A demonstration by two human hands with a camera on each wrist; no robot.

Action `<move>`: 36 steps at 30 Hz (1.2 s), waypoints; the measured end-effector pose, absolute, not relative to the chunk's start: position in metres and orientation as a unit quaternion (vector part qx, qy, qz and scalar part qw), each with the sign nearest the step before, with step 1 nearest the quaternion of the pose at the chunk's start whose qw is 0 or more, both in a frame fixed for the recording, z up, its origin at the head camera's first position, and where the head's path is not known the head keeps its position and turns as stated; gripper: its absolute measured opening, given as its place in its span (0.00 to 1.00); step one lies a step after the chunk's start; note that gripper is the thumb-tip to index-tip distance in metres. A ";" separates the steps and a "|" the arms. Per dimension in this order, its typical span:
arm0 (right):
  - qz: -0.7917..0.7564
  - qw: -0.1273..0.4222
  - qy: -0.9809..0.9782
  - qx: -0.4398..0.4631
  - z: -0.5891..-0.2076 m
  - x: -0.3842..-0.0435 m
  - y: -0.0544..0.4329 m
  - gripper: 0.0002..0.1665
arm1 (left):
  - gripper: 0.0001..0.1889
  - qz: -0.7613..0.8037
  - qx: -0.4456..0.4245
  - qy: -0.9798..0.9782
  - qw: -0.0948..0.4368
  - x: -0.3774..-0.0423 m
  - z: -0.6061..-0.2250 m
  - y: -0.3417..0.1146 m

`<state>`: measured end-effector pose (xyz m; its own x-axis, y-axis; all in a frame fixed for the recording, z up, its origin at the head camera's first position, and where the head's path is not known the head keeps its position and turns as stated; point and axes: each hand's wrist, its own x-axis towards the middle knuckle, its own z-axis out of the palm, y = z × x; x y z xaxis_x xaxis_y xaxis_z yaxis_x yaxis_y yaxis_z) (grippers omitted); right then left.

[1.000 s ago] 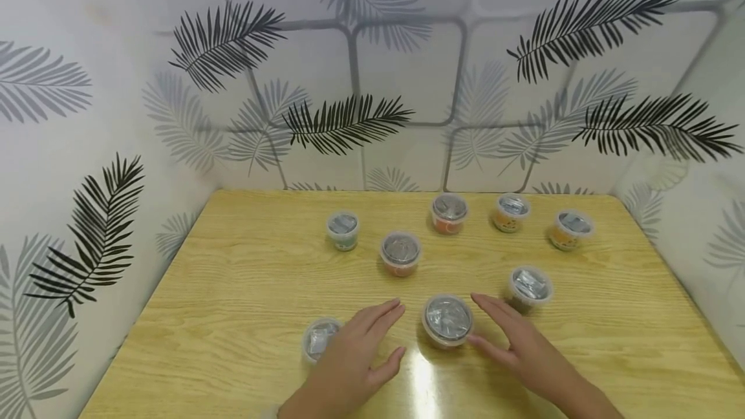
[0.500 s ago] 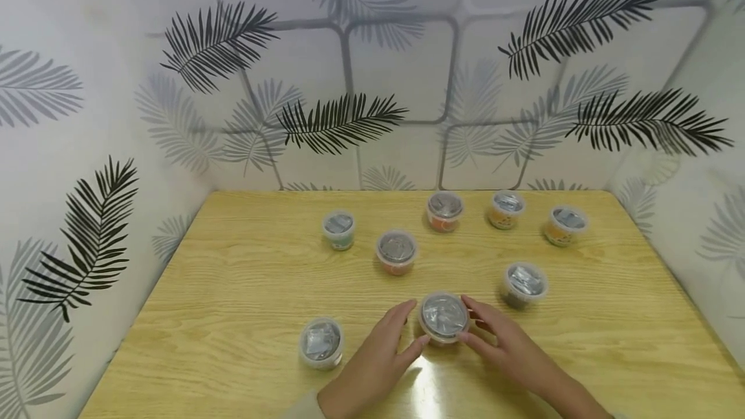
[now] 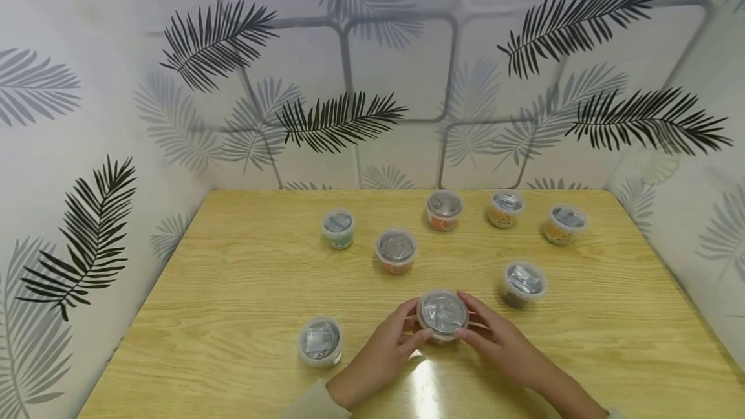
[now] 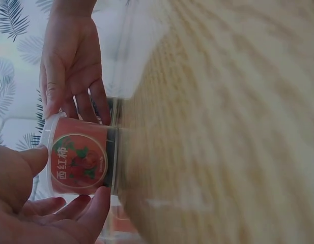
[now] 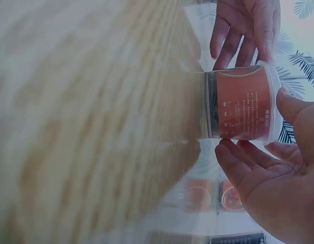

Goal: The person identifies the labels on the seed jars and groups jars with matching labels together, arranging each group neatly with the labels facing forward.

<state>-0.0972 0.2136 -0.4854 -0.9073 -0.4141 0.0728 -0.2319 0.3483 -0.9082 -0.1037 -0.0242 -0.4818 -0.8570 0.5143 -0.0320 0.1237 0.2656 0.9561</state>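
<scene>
The tub [image 3: 443, 315] is well apart from the table [image 3: 233, 277] and its far edge. Left hand [image 3: 385, 349] and right hand [image 3: 507, 346] pinch opposite sides.

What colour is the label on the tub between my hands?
The label is orange-red, showing best in the left wrist view.

Left hand [image 3: 385, 349] now against the tub [image 3: 443, 313]

On my remote feed I log a pale back wall [image 3: 407, 63] with black and grey fronds over dark rounded grid lines; left wall [image 3: 35, 154] and right wall [image 3: 692, 186] also frond-printed; I note a yellow wood-grain surface [image 3: 233, 283], bright glare [image 3: 425, 390] toward its near side.
</scene>
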 end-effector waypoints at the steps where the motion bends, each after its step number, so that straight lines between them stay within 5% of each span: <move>1: -0.539 0.086 0.815 -0.196 -0.486 -0.097 0.213 0.38 | 0.31 0.574 0.205 0.774 0.171 -0.104 -0.482 -0.024; 21: -0.564 0.084 0.804 -0.167 -0.478 -0.102 0.203 0.35 | 0.28 0.605 0.169 0.764 0.147 -0.112 -0.481 -0.024; 36: -0.595 0.028 0.769 -0.230 -0.388 -0.106 0.193 0.31 | 0.25 0.626 0.250 0.738 0.025 -0.108 -0.400 -0.030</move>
<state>-0.1061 0.1926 -0.3881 -0.8924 -0.3876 0.2311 -0.3209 0.1847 -0.9289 -0.1075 -0.0301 -0.4004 -0.8741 0.4003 0.2753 0.3366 0.0904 0.9373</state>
